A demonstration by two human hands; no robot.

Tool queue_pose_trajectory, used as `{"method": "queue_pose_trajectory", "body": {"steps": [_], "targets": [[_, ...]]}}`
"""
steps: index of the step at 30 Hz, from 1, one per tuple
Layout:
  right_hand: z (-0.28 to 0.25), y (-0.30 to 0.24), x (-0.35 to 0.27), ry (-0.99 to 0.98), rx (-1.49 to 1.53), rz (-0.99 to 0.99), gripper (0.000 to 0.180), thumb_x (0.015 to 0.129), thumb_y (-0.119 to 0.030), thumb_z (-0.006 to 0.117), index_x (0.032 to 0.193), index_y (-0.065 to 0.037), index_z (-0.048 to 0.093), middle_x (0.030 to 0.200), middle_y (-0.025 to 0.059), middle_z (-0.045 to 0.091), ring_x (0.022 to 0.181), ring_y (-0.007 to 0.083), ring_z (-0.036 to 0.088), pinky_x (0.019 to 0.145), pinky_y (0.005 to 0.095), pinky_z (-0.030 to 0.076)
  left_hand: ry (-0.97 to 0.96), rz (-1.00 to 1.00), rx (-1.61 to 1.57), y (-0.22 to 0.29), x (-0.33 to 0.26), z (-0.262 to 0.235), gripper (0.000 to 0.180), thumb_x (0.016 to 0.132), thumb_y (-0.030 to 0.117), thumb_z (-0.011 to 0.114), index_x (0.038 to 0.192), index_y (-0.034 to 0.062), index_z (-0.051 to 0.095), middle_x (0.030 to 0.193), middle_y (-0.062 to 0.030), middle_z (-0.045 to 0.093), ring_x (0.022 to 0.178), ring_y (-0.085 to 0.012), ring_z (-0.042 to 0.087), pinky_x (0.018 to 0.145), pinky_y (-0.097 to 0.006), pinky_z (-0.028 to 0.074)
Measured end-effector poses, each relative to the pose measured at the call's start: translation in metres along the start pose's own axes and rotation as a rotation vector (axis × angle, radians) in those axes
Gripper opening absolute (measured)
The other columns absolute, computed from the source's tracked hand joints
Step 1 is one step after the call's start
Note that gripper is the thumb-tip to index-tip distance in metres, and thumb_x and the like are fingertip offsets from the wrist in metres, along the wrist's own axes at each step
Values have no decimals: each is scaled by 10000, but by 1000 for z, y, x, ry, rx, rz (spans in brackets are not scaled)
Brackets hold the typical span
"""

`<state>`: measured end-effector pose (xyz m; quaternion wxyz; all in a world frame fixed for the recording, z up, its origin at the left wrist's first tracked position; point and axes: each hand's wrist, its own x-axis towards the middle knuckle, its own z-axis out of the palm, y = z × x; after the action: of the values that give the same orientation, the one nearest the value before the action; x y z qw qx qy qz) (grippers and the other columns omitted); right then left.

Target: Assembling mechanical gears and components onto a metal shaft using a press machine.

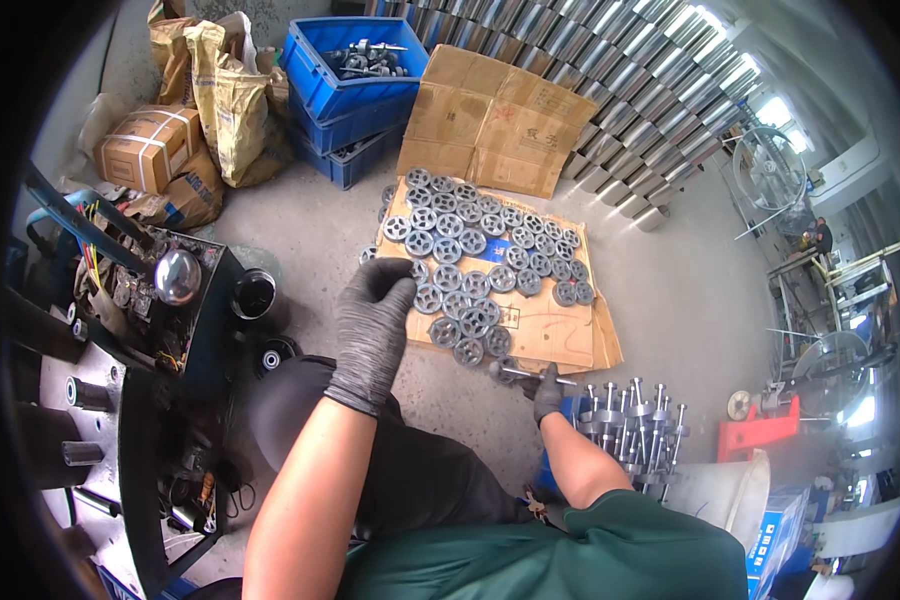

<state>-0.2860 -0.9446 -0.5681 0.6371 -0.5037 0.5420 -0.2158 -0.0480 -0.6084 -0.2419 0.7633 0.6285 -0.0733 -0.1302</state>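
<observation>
My left hand [373, 325], in a grey glove, hovers over the left edge of the wheel layout. Its fingers curl, with thumb and forefinger apart and nothing seen between them. The fingertips appear beside a small spoked metal wheel [420, 272]; whether they touch it I cannot tell. Lower right, my gloved right hand [544, 392] is closed around a thin metal rod [560, 380], which lies nearly level. A round part [502, 370] shows at the rod's left end. Many similar spoked wheels [448, 250] lie in rows on a flattened cardboard sheet [560, 335].
Upright rods with discs [635, 425] stand in a cluster right of my right arm. Stacked blue crates [355, 100] hold metal parts at the back. Shiny metal cylinders [610, 90] are piled far right. A dark machine [195, 300] and a black bucket [257, 294] stand left.
</observation>
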Motion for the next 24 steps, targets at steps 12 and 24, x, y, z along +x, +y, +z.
{"method": "queue_pose_trajectory", "body": {"steps": [12,24], "targets": [[28,61,-11,-80,-380,-208,536,891,-300,845,1263,-19,580,933,84,696,751,221,656,734,342,558,37,-37,188,-1,11,-3,236,946,-4,704,1181,-22,700,1096,-81,738,1043,-148,674,967,-295,535],[43,100,94,139,-1134,-56,360,997,-352,638,1231,-92,723,1243,216,732,1163,415,698,983,528,534,123,526,317,40,-44,8,181,917,-67,703,1084,4,707,1022,-67,683,930,-142,665,835,-280,537]]}}
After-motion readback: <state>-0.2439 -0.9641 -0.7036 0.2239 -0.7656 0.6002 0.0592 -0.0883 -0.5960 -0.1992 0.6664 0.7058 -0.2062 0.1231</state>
